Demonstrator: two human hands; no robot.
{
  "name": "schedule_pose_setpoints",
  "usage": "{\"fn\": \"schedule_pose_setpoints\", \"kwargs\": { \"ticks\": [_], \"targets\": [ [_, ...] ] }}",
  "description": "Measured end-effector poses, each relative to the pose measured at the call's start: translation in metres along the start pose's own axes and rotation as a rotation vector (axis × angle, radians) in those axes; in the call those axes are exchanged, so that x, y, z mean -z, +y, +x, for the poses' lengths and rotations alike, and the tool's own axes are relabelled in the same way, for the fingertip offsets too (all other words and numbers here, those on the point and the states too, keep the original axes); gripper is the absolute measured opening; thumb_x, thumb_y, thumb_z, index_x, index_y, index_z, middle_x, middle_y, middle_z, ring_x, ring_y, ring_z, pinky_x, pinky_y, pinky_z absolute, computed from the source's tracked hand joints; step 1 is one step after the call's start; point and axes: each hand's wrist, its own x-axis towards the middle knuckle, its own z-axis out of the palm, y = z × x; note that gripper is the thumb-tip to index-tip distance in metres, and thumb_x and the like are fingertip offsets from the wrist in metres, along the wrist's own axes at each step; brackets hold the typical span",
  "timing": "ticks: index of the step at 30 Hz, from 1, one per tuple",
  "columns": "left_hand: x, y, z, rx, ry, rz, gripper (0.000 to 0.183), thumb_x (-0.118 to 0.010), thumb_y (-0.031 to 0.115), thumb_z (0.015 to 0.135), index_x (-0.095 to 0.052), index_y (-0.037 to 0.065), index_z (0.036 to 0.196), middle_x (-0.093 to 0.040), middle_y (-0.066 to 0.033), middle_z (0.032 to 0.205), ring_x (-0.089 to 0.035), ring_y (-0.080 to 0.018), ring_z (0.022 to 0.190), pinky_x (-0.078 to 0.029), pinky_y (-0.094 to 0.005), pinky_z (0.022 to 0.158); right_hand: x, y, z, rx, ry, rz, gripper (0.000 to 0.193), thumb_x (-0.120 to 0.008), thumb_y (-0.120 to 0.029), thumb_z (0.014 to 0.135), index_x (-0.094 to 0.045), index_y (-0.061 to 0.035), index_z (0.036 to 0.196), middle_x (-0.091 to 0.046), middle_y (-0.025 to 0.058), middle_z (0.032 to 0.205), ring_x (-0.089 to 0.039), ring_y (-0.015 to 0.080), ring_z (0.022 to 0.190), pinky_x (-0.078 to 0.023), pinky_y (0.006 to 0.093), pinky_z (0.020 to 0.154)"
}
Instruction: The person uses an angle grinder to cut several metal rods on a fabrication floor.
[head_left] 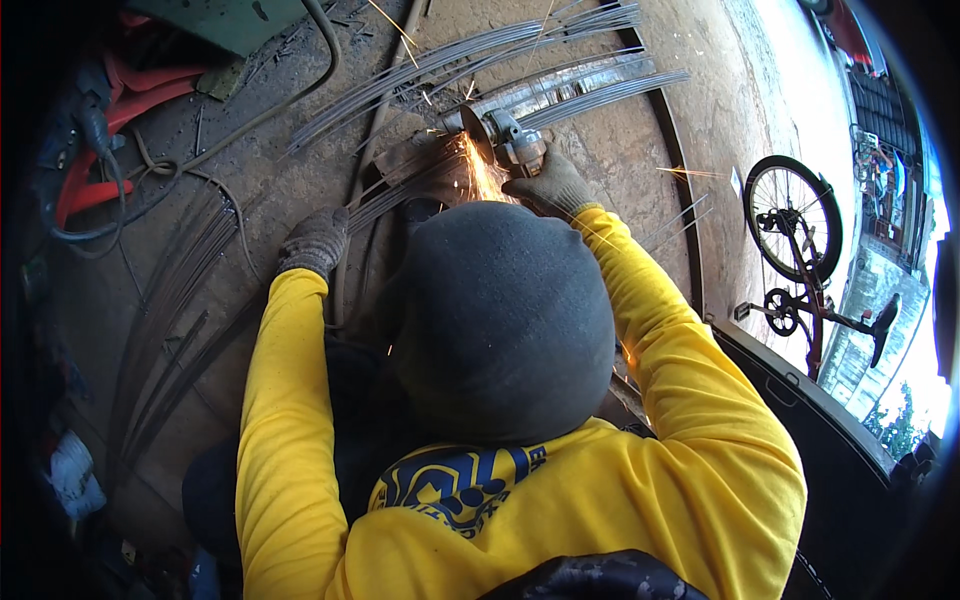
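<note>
Steel rods, thin grey bundle (pixel 400 195) on the floor: stiff, springy, sharp-ended. Left gloved hand (pixel 314 243) presses them flat; right gloved hand (pixel 553 186) has its grip wrapped tight round the sparking grey angle grinder (pixel 505 135).

Yellow sleeves (pixel 285 400), grey gloves (pixel 315 240), orange sparks (pixel 480 175), red cables (pixel 110 150)

grinder (pixel 505 135) on rods (pixel 470 60) ahead | cables (pixel 95 190) far left | bicycle (pixel 800 250) right, well apart
</note>
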Motion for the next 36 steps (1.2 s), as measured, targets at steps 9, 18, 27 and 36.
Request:
{"fn": "schedule_pose_setpoints", "kwargs": {
  "ticks": [9, 18, 27, 36],
  "targets": [
    [0.003, 0.003, -0.003, -0.013, -0.009, 0.006, 0.059, -0.034, 0.050, 0.105, -0.063, 0.007, 0.133, -0.058, -0.0225, 0.141, -0.053, -0.0427, 0.132, -0.041, -0.0505, 0.113, -0.001, -0.002, -0.006, -0.041, 0.002, -0.013, 0.098, -0.086, -0.041, 0.063, -0.047, 0.0038, 0.140, -0.065, 0.0314, 0.125, -0.064, 0.0430, 0.119, -0.050, 0.0449, 0.103],
    [0.001, 0.005, -0.005, 0.012, -0.013, 0.000, 0.060, -0.034, 0.050, 0.105, -0.062, 0.006, 0.134, -0.058, -0.0237, 0.141, -0.053, -0.0427, 0.132, -0.040, -0.0503, 0.113, -0.004, 0.003, 0.003, -0.018, 0.002, 0.018, 0.094, -0.085, -0.042, 0.065, -0.048, 0.0021, 0.138, -0.066, 0.0306, 0.123, -0.065, 0.0436, 0.116, -0.051, 0.0460, 0.100],
    [0.001, 0.002, -0.006, -0.029, -0.009, -0.049, 0.060, -0.035, 0.051, 0.105, -0.062, 0.006, 0.134, -0.058, -0.0229, 0.141, -0.052, -0.0425, 0.133, -0.040, -0.0495, 0.114, -0.011, 0.007, 0.012, 0.010, 0.031, 0.122, 0.091, -0.088, -0.041, 0.065, -0.049, -0.0022, 0.138, -0.067, 0.0261, 0.123, -0.066, 0.0401, 0.115, -0.052, 0.0451, 0.101],
    [-0.006, -0.010, -0.006, -0.093, 0.032, -0.058, 0.061, -0.036, 0.053, 0.104, -0.064, 0.005, 0.130, -0.061, -0.0242, 0.136, -0.055, -0.0436, 0.128, -0.042, -0.0500, 0.110, -0.004, 0.021, 0.005, -0.075, 0.131, 0.428, 0.088, -0.089, -0.037, 0.067, -0.050, -0.0005, 0.136, -0.067, 0.0224, 0.122, -0.068, 0.0334, 0.110, -0.054, 0.0428, 0.097]
  ]
}}
